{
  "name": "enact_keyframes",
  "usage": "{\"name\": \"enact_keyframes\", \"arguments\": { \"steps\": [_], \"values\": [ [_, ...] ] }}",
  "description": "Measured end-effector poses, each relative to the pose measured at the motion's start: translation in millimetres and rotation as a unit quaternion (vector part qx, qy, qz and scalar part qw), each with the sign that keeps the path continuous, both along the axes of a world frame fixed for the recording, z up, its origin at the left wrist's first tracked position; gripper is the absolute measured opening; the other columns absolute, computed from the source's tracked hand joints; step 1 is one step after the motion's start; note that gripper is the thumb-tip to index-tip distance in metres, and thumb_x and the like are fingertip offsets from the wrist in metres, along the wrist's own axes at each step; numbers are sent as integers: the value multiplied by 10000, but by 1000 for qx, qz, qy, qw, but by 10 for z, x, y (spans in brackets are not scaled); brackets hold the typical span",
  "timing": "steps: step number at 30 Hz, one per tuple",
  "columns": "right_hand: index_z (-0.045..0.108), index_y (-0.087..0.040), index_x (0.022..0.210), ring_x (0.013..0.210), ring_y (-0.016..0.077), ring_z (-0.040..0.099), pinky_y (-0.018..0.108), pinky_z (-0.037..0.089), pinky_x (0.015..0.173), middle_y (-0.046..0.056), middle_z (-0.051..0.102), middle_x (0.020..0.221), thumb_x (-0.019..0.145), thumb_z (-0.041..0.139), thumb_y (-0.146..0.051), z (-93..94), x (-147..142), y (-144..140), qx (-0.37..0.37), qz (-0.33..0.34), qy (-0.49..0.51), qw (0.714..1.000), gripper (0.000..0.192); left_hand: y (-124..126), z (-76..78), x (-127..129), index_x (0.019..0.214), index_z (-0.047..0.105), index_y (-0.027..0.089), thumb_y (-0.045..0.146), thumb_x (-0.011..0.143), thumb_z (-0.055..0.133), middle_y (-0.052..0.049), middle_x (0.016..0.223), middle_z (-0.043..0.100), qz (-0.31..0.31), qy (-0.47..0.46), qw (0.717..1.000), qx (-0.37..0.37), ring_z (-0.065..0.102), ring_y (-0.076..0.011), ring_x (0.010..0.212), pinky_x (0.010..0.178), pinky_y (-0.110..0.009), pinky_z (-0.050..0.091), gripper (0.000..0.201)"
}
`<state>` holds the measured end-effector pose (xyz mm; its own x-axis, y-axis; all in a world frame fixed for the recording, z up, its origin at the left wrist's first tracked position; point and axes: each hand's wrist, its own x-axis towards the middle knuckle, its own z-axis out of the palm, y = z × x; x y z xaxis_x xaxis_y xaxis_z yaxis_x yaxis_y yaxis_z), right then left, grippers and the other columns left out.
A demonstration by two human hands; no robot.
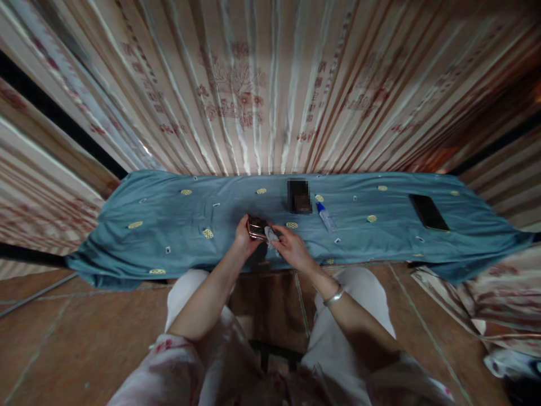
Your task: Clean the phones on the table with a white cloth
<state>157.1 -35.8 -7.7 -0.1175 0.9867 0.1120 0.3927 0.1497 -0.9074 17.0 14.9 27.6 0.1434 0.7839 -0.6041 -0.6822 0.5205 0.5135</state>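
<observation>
Centrally, just above the near edge of the blue cloth [169,214], a pair of eyeglasses [256,228] is pinched in the left hand [244,237], fingers closed on its left end. A small pale wipe [271,235] is clamped in the fingers of the right hand [292,248] and pressed against the glasses' right side. The glasses' long axis is laid left to right, between both hands. Farther right a small dropper bottle [326,217] is seen lying, and a dark phone [428,212] well apart.
</observation>
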Motion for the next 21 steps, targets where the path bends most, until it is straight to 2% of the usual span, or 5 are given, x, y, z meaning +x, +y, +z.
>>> {"name": "enact_keyframes", "arguments": {
  "steps": [4,8,11,15,21],
  "values": [
    [599,-205,1139,872,190,656,327,512,816,59,689,1007,858,540,-213,60,-46,-78,54,1,-114,992,288,20,-13,26,775,576,160,355,939,334,-22,562,582,36,-17,999,-7,602,-176,506,527,-288,493,352],
    [587,-171,1159,1004,240,624,384,499,903,118,672,1076,904,506,-215,32,-58,-88,147,13,-219,965,271,10,-40,51,912,578,182,336,939,375,7,583,565,40,-14,999,17,590,-164,501,530,-279,479,256],
    [586,-133,1189,1013,266,606,404,508,907,155,663,1083,921,484,-211,11,-75,-92,202,16,-267,942,297,6,-46,54,1026,544,229,327,944,390,34,608,558,57,-1,997,43,589,-152,504,531,-269,466,200],
    [595,-156,1209,966,261,601,409,523,876,144,663,1053,942,452,-222,37,-129,-99,242,15,-282,928,310,11,-56,53,1019,537,230,340,934,416,47,588,535,73,4,996,60,568,-135,481,512,-250,441,184],
    [614,-174,1210,1000,250,597,410,509,917,132,665,1108,951,459,-264,101,-230,-80,277,-2,-220,935,314,4,-116,91,848,570,193,362,877,501,49,552,515,96,2,991,92,506,-112,462,503,-232,409,185]
  ]
}}
